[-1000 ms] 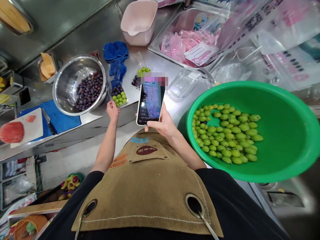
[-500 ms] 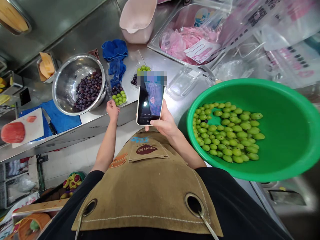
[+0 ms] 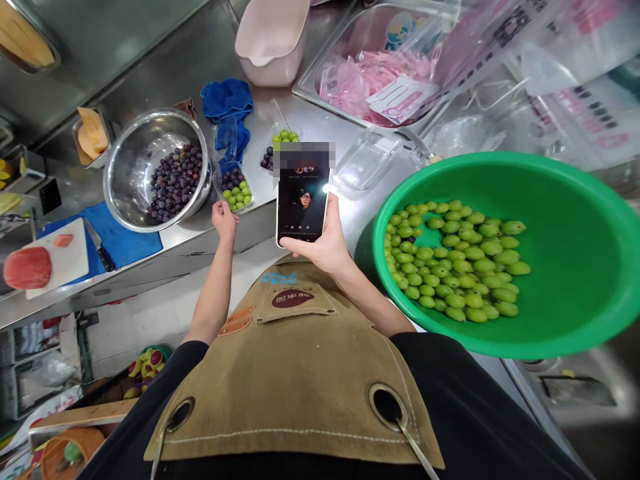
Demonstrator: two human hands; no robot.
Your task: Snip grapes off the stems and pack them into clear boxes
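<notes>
In the head view my right hand (image 3: 327,243) is wrapped round a smartphone (image 3: 301,207), tilted up over the counter's front edge. Its thumb lies across the lower left of the lit screen, and the phone's top is blurred out. My left hand (image 3: 225,221) is closed, fingers curled, at the near edge of a clear plastic box (image 3: 218,183). What those fingers hold, if anything, is hidden. The box contains dark grapes (image 3: 231,179) and green grapes (image 3: 237,195). Behind the phone stands a second fruit box (image 3: 263,148), partly covered by it.
To the left are a steel bowl (image 3: 127,160) of dark grapes, a knife (image 3: 97,243) and a cutting board (image 3: 70,259) with red melon. A large green basin (image 3: 565,280) of green grapes stands at right. An open clear container (image 3: 365,163) lies between phone and basin.
The phone's screen has switched from a bluish picture to a mostly dark one. My right thumb has slid left across the screen's lower part. The left hand stays almost where it was.
</notes>
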